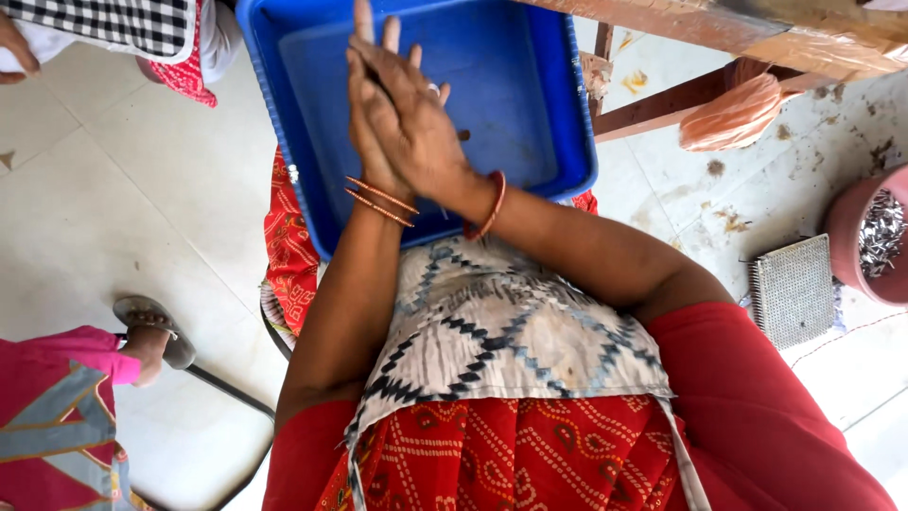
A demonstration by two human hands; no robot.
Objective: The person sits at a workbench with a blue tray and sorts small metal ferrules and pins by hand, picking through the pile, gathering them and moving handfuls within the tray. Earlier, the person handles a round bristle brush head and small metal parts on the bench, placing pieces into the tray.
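Note:
A blue plastic tray rests on my lap, over a red patterned garment and a white-and-blue cloth. Above the tray, my left hand and my right hand are pressed flat together, palm to palm, fingers pointing away from me. The right hand lies on top, so mostly its back shows. Thin orange bangles circle my left wrist, and a red bangle circles the right. Whatever may lie between the palms is hidden. A small dark speck sits on the tray floor beside the hands.
A person in a checked cloth sits at the top left. Another person's sandalled foot is at the lower left. At the right are a wooden frame, an orange bag, a grey gridded block and a reddish bucket of shiny metal bits.

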